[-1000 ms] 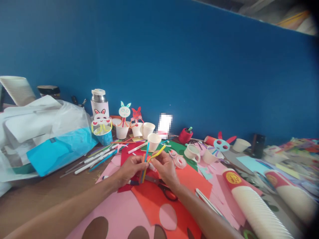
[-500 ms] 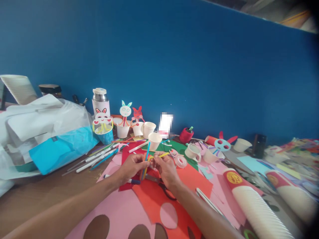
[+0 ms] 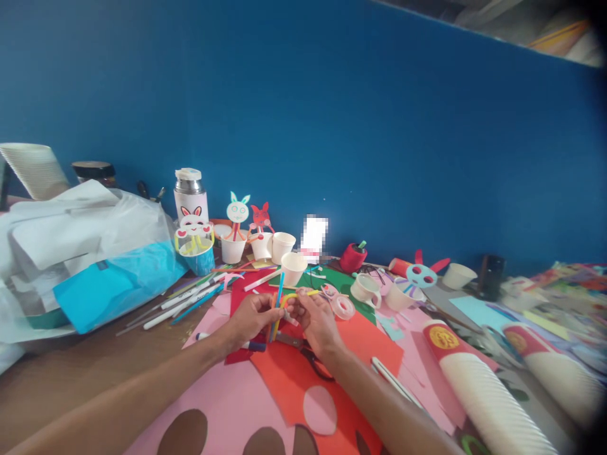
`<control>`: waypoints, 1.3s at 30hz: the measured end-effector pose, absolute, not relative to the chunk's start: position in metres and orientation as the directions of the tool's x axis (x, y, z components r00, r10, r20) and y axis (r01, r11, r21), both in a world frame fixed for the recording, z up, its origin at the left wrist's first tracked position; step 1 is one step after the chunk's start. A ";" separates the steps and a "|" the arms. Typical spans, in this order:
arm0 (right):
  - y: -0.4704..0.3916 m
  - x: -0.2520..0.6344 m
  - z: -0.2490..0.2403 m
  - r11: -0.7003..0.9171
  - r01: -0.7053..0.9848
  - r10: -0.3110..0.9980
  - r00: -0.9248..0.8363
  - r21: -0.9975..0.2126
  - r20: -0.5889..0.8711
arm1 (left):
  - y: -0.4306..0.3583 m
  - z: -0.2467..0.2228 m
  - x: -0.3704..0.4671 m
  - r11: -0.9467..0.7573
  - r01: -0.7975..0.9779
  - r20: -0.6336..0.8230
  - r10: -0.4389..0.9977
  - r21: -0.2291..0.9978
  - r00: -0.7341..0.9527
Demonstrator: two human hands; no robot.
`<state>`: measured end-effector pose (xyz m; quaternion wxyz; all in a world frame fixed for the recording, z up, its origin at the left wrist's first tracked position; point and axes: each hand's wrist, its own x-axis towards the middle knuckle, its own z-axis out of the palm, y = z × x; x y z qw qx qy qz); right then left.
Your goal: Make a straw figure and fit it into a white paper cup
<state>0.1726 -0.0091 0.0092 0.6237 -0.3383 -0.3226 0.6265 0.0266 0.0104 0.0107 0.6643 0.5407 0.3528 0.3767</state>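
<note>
My left hand (image 3: 251, 318) pinches an upright blue strip (image 3: 281, 285), with orange and yellow lengths beside it. A yellow strip (image 3: 291, 296) bends over from this bundle towards my right hand (image 3: 317, 323), whose fingers are closed on it. Whether the strips are straws or pipe cleaners I cannot tell. Just under my hands, scissors (image 3: 313, 368) with dark handles lie on orange paper (image 3: 355, 351). A white paper cup (image 3: 293, 270) stands just beyond my fingers. Near my left wrist lies a marker with a dark blue cap (image 3: 257, 346).
Rabbit-faced figures stand in cups, one with a white face (image 3: 238, 211), one with a blue face (image 3: 421, 275). A tape roll (image 3: 343, 308) and a mug (image 3: 365, 289) are right of my hands. Stacked paper cups (image 3: 488, 392) lie front right; a plastic bag (image 3: 137, 221) fills the left.
The yellow strip now arches higher between my hands, and my right fingers have shifted slightly along it. My left hand keeps its grip on the bundle.
</note>
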 end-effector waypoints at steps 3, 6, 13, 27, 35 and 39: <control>-0.010 0.171 0.010 0.022 -0.580 1.000 0.006 -0.814 0.023 | 0.008 0.013 0.028 0.156 -0.127 -0.078 0.877 0.980 0.474; -0.011 0.168 0.010 0.037 -0.617 0.999 0.004 -0.786 0.045 | 0.007 0.013 0.029 0.164 -0.120 -0.091 0.880 0.979 0.466; -0.011 0.168 0.006 0.023 -0.616 0.998 -0.029 -0.787 0.052 | 0.007 0.015 0.029 0.158 -0.133 -0.084 0.893 0.978 0.442; -0.012 0.171 0.000 0.092 -0.493 0.994 -0.005 -0.865 0.109 | 0.009 0.017 0.028 0.102 -0.082 -0.066 0.933 0.991 0.354; -0.015 0.169 0.006 0.055 -0.366 0.998 0.000 -0.929 0.059 | 0.011 0.011 0.026 0.115 -0.228 -0.047 0.957 0.967 0.285; -0.014 0.169 0.006 0.095 -0.171 0.995 0.014 -0.981 0.094 | 0.011 0.010 0.027 0.154 -0.285 -0.084 0.966 0.946 0.245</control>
